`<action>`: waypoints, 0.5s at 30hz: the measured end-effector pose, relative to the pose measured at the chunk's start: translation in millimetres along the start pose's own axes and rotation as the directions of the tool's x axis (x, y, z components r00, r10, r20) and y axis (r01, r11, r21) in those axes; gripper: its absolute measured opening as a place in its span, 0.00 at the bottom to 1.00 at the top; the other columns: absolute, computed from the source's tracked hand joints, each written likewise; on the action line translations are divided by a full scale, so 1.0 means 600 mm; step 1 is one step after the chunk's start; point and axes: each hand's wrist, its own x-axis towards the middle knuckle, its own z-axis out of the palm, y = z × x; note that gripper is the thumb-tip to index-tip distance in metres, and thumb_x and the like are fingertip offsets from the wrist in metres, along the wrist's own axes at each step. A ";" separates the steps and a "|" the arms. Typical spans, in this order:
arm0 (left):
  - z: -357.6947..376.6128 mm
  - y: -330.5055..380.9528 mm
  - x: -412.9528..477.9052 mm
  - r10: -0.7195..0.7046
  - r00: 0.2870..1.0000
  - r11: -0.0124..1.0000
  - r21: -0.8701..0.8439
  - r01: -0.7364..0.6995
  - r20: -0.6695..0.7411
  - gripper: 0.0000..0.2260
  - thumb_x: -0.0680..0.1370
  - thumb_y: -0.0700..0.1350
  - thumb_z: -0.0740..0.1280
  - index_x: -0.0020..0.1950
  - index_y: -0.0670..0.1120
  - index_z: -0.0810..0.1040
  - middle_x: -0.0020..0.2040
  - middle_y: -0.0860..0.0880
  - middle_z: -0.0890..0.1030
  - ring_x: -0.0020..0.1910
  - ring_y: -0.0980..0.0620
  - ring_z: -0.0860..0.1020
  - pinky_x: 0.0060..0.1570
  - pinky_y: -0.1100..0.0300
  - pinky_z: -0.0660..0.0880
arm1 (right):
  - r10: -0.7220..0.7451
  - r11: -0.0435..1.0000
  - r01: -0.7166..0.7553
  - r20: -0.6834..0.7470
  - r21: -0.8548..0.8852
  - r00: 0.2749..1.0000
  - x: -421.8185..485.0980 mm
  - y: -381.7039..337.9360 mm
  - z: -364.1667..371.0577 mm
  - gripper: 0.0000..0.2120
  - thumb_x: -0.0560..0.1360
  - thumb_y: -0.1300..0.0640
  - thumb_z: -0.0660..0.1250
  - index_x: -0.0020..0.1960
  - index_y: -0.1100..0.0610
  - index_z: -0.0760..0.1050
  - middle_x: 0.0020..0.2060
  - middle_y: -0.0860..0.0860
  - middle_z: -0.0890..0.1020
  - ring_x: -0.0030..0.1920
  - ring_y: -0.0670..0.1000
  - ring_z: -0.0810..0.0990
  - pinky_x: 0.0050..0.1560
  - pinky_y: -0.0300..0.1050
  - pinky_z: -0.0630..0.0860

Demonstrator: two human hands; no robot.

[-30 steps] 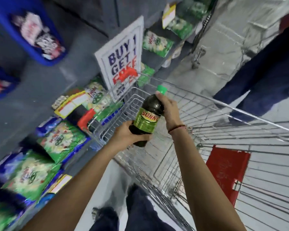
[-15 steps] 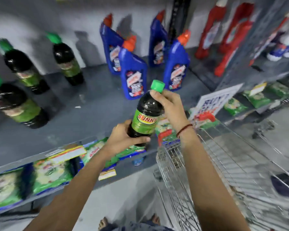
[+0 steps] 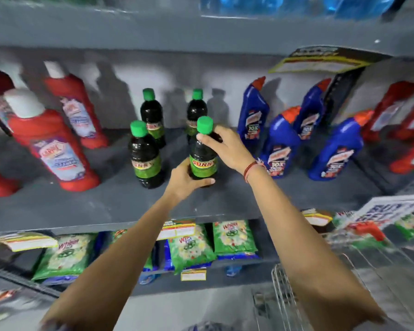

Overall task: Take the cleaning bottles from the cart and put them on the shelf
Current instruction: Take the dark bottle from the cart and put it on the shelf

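Both hands grip one dark bottle (image 3: 202, 154) with a green cap: the left hand (image 3: 185, 181) wraps its base, the right hand (image 3: 225, 145) pinches its neck just under the cap. The bottle stands upright over the grey shelf (image 3: 120, 206); whether its bottom touches the board is hidden by the left fingers. Just left stands a matching green-capped bottle (image 3: 145, 156), with two more behind (image 3: 152, 118). Red bottles (image 3: 50, 144) crowd the left side, blue bottles (image 3: 280, 142) the right, near the right wrist. Green packets (image 3: 234, 236) fill the shelf below, and the wire cart (image 3: 287, 299) shows at lower right. Half a second ago the bottle hung tilted in front of the shelf edge, above the cart; now it is over the shelf among its kind.
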 end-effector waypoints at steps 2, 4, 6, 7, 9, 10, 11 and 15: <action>-0.009 -0.017 0.005 -0.021 1.000 0.999 0.043 0.021 0.005 0.31 0.60 0.49 0.80 0.59 0.44 0.74 0.57 0.46 0.82 0.55 0.52 0.78 0.55 0.60 0.74 | 0.016 1.000 -0.016 0.013 0.011 1.000 0.006 0.013 0.016 0.12 0.74 0.51 0.66 0.52 0.58 0.78 0.45 0.49 0.78 0.49 0.48 0.77 0.52 0.42 0.72; -0.014 -0.033 0.004 -0.050 0.999 0.996 0.070 0.049 0.006 0.31 0.60 0.51 0.80 0.59 0.45 0.74 0.56 0.48 0.82 0.54 0.54 0.78 0.53 0.61 0.72 | 0.039 0.999 -0.040 0.032 0.034 0.999 0.005 0.030 0.030 0.13 0.75 0.51 0.66 0.55 0.57 0.77 0.49 0.50 0.80 0.53 0.48 0.78 0.57 0.44 0.74; -0.017 -0.049 -0.001 -0.063 0.998 0.997 0.054 0.063 0.006 0.31 0.60 0.52 0.79 0.59 0.48 0.74 0.53 0.51 0.81 0.52 0.55 0.79 0.51 0.63 0.72 | 0.077 0.991 -0.081 0.039 0.108 0.996 0.000 0.040 0.040 0.12 0.75 0.48 0.65 0.57 0.51 0.76 0.52 0.49 0.82 0.55 0.46 0.79 0.59 0.43 0.74; -0.019 -0.056 -0.003 -0.064 0.998 0.997 0.047 0.063 0.006 0.31 0.60 0.52 0.79 0.60 0.48 0.74 0.52 0.53 0.81 0.52 0.55 0.79 0.51 0.64 0.72 | 0.095 0.985 -0.098 0.031 0.145 0.995 -0.003 0.044 0.044 0.13 0.74 0.46 0.65 0.57 0.47 0.75 0.53 0.48 0.82 0.57 0.45 0.79 0.60 0.42 0.74; -0.026 -0.067 -0.009 -0.054 0.998 0.997 0.048 0.053 0.015 0.31 0.61 0.50 0.79 0.61 0.49 0.73 0.53 0.54 0.80 0.53 0.56 0.78 0.53 0.64 0.71 | 0.151 0.967 -0.151 0.017 0.204 0.988 -0.015 0.053 0.050 0.15 0.72 0.42 0.66 0.57 0.42 0.74 0.55 0.45 0.81 0.58 0.43 0.78 0.61 0.41 0.73; -0.029 -0.074 -0.012 -0.038 0.999 0.998 0.058 0.037 0.022 0.31 0.62 0.48 0.79 0.62 0.48 0.73 0.54 0.54 0.80 0.55 0.56 0.77 0.56 0.64 0.71 | 0.188 0.953 -0.188 0.022 0.237 0.982 -0.025 0.062 0.054 0.15 0.70 0.41 0.68 0.56 0.40 0.73 0.55 0.44 0.81 0.58 0.41 0.78 0.61 0.39 0.74; -0.032 -0.081 -0.016 -0.016 1.000 0.997 0.076 0.014 0.027 0.30 0.64 0.46 0.78 0.63 0.47 0.73 0.56 0.53 0.79 0.57 0.56 0.77 0.58 0.64 0.70 | 0.226 0.937 -0.228 0.037 0.266 0.973 -0.039 0.075 0.060 0.16 0.68 0.42 0.70 0.55 0.39 0.73 0.54 0.41 0.80 0.56 0.37 0.78 0.57 0.35 0.75; -0.039 -0.098 -0.023 0.049 0.998 0.990 0.131 -0.052 0.024 0.28 0.68 0.42 0.75 0.66 0.47 0.72 0.59 0.58 0.74 0.60 0.60 0.72 0.55 0.83 0.61 | 0.347 0.899 -0.363 0.110 0.244 0.932 -0.098 0.135 0.102 0.32 0.64 0.55 0.77 0.64 0.46 0.67 0.57 0.45 0.77 0.55 0.37 0.76 0.51 0.25 0.72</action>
